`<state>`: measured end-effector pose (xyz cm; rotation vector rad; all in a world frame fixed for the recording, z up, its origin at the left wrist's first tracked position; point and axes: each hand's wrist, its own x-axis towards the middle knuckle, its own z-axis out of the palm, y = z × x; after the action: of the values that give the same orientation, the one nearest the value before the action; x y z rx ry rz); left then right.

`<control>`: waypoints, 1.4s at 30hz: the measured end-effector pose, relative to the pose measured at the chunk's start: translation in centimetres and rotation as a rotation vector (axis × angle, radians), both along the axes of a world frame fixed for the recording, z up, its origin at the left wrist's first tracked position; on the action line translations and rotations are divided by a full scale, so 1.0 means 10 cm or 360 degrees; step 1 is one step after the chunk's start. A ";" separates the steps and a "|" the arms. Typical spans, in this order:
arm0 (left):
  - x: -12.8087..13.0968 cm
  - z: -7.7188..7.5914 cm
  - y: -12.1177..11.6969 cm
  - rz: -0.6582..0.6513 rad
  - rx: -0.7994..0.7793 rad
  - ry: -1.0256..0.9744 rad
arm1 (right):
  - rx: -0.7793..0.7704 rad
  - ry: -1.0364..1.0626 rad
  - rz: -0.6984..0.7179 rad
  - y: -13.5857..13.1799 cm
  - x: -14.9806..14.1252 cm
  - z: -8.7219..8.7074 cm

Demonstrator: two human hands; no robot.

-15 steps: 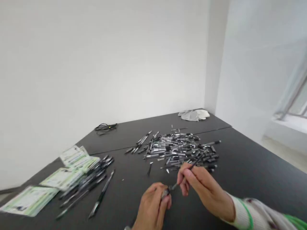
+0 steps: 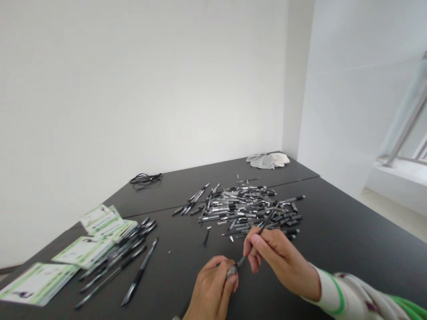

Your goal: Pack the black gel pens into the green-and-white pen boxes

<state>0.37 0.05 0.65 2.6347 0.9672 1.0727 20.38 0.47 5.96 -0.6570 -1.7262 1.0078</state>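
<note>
In the lower middle, my left hand (image 2: 211, 284) is closed around a clear-and-dark pen barrel (image 2: 231, 270), mostly hidden by the fingers. My right hand (image 2: 276, 251) pinches a thin dark pen refill (image 2: 267, 219), which slants up and away past the knuckles. Its lower end meets the barrel's end at my left fingertips; whether it is inside cannot be made out. Just beyond my right hand spreads a pile of pen parts (image 2: 240, 206), with barrels, caps and refills mixed together. A small dark pen piece (image 2: 207, 236) lies apart, left of the pile.
On the left, a single pen (image 2: 140, 272) lies beside a row of pens (image 2: 122, 249). Green-and-white cards (image 2: 39, 281) are stacked along the dark table (image 2: 180, 289). Farther back are a coiled black cable (image 2: 145, 179) and white gloves (image 2: 280, 159) near the wall.
The view has shifted slightly and become sharper. The refill in my right hand stands a little steeper, and both hands stay close together with the same hold.
</note>
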 end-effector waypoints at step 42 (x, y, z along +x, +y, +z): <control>-0.36 0.01 0.19 0.0915 -0.0440 -0.0447 | 0.0516 -0.1513 -0.0311 1.56 -1.13 -0.91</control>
<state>-3.20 1.97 0.73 1.9603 1.7094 1.2543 9.06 16.08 -3.18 -1.1676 -2.4910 0.2321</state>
